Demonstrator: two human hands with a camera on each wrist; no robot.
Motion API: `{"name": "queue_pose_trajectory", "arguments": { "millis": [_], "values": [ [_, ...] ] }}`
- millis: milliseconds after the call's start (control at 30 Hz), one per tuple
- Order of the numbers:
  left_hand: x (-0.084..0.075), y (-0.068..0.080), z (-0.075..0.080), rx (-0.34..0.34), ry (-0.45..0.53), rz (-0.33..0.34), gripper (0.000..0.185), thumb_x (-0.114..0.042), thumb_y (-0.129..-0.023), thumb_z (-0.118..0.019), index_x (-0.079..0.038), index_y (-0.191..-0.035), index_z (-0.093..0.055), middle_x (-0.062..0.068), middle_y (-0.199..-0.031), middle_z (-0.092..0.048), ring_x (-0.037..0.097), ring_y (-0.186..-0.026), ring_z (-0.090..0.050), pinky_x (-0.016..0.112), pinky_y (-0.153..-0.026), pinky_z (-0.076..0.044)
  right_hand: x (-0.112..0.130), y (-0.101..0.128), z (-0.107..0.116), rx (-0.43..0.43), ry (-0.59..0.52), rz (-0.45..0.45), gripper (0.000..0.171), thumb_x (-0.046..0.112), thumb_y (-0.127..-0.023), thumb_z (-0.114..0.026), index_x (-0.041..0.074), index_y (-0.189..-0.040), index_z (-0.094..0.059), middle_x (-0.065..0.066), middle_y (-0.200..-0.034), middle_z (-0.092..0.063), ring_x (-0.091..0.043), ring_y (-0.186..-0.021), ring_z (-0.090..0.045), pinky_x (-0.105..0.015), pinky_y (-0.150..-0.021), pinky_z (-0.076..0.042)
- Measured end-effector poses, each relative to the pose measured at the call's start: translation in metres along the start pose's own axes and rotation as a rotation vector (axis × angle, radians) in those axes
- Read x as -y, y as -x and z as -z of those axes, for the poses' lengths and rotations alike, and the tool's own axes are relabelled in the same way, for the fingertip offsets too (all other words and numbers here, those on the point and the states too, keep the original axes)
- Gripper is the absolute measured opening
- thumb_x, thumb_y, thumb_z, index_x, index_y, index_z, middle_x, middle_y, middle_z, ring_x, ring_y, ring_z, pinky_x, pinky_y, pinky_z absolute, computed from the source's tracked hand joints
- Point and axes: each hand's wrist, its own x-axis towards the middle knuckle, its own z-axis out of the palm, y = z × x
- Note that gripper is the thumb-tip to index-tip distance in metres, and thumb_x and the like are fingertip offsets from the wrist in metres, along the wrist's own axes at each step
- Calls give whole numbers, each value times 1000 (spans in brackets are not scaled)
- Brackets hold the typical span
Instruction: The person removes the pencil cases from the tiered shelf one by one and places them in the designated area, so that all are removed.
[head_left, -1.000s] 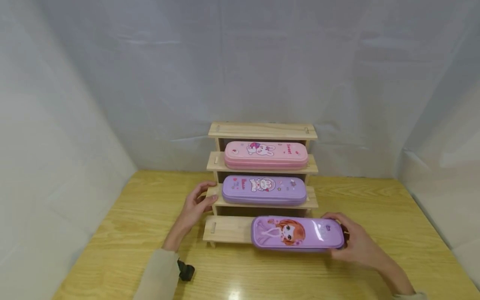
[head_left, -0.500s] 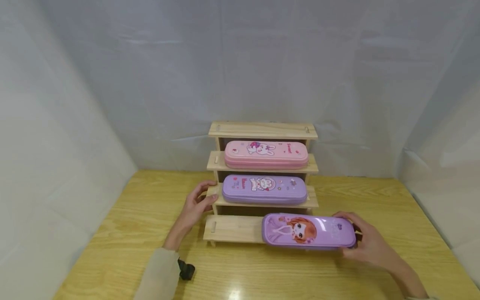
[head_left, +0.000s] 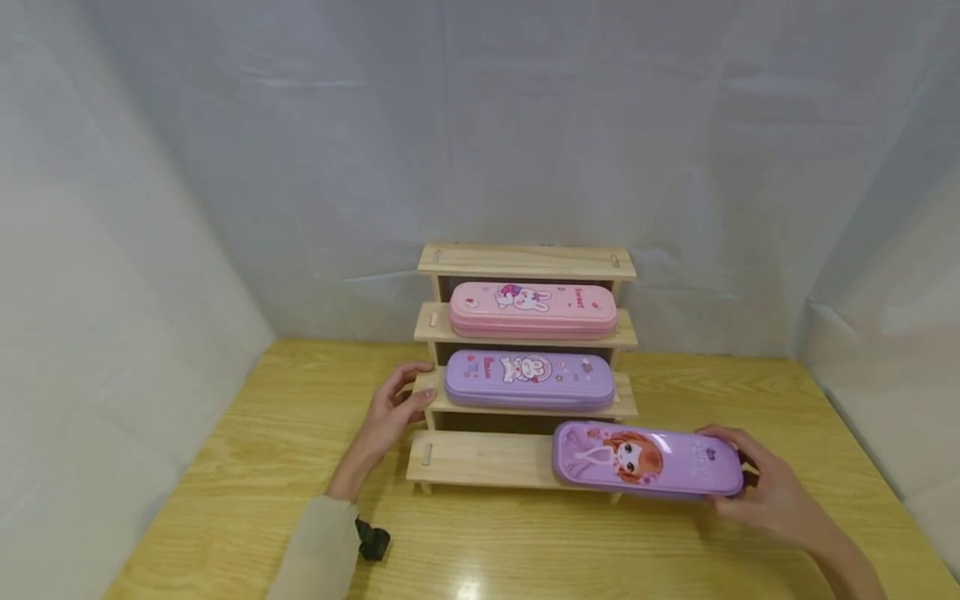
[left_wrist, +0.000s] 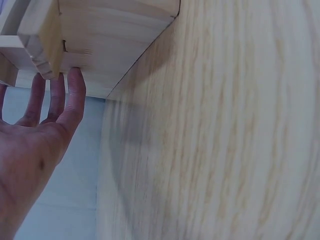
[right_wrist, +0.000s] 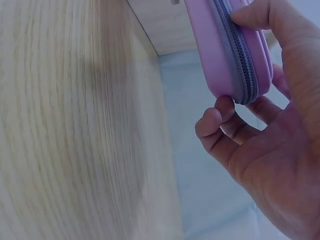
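Note:
A glossy purple pencil case point(head_left: 648, 460) printed with a red-haired cartoon girl juts out past the right end of the lowest step of a wooden stepped rack point(head_left: 480, 460). My right hand point(head_left: 772, 492) pinches its right end, thumb and fingers on opposite sides; its grey zipper point(right_wrist: 237, 55) shows in the right wrist view. On the rack's left, my left hand point(head_left: 390, 412) touches the end of the second step. Its fingers point(left_wrist: 75, 95) reach up, fairly straight, against the board end and side panel in the left wrist view.
A lilac pencil case point(head_left: 528, 380) lies on the second step and a pink pencil case point(head_left: 532, 310) on the third. The rack's top board point(head_left: 525, 261) stands near a grey sheet backdrop point(head_left: 525, 125). Everything rests on a wood-grain table point(head_left: 262, 467).
My right hand has moved right with the girl-print pencil case, baring more of the lowest step. The left hand and the other two cases stay in place.

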Motion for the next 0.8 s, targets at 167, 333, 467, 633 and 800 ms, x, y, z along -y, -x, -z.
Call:
{"name": "queue_pose_trajectory", "arguments": {
  "millis": [167, 333, 467, 633, 800],
  "values": [
    [0, 0, 1, 2, 7, 4, 42, -17, -101, -63, -9, -141, -52, 19, -142, -49, 14, -99, -60, 31, -82, -59, 0, 3, 4, 7, 32, -49, 80, -3, -68, -87, 11, -141, -55, 31, -128, -47, 4, -99, -50, -17, -74, -49],
    [0, 0, -1, 4, 27, 5, 42, -16, -101, -64, -10, -141, -53, 18, -140, -50, 14, -97, -62, 31, -80, -60, -2, 6, 7, 23, 53, -102, 80, 2, -70, -89, 12, -142, -54, 33, -126, -44, 3, -96, -50, -18, -73, -48],
    [-2, 0, -2, -3, 25, -2, 42, -15, -101, -64, -10, -141, -53, 17, -141, -51, 14, -98, -61, 31, -80, -60, -5, 8, 9, 22, 31, -108, 80, 1, -70, -88, 11, -142, -53, 33, -126, -45, 4, -95, -52, -18, -72, -50],
    [-2, 1, -2, -6, 9, -6, 41, -16, -101, -63, -12, -141, -53, 15, -139, -51, 15, -99, -61, 34, -82, -60, -11, 14, 16, 20, -20, -93, 79, -4, -72, -86, 7, -142, -52, 33, -131, -45, 8, -102, -54, -17, -75, -54],
    [-2, 3, -2, -12, 6, -4, 41, -17, -102, -63, -11, -141, -53, 15, -140, -51, 14, -99, -61, 34, -83, -59, -19, 22, 25, 2, -27, -81, 78, -10, -71, -84, 5, -141, -53, 32, -129, -49, 8, -100, -55, -15, -73, -53]
  ]
}}
